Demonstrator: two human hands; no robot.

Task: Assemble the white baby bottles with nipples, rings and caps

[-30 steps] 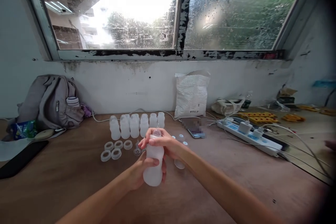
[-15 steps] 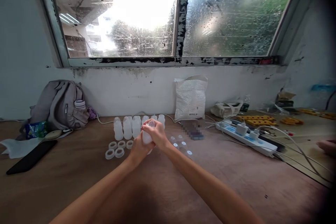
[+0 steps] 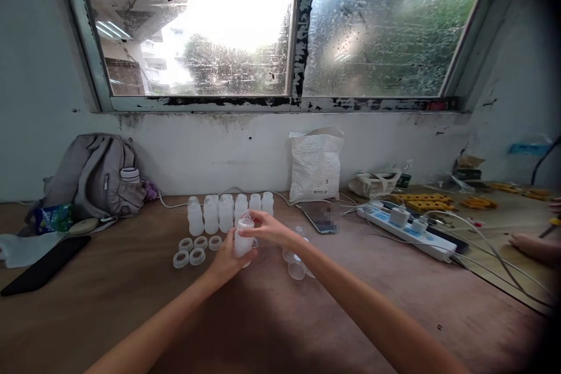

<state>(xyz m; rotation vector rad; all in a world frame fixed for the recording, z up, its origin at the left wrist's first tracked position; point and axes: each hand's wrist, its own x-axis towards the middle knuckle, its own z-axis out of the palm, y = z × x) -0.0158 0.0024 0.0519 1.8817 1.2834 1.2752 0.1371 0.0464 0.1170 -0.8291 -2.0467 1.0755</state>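
shifted out of a tight two-handed clasp since the earlier frame, the right hand now pinches the clear top of a frosted white plastic bottle, as i watch from afar. the left hand is wrapped around its body, which i see held slightly tilted in front of the standing row of frosted white bottles. in front of that row's left part lie translucent round plastic rings; to its right and nearer me, clear plastic caps sit partly behind the right forearm. right of the row i also see a dark-screened phone and a white padded mailer bag.
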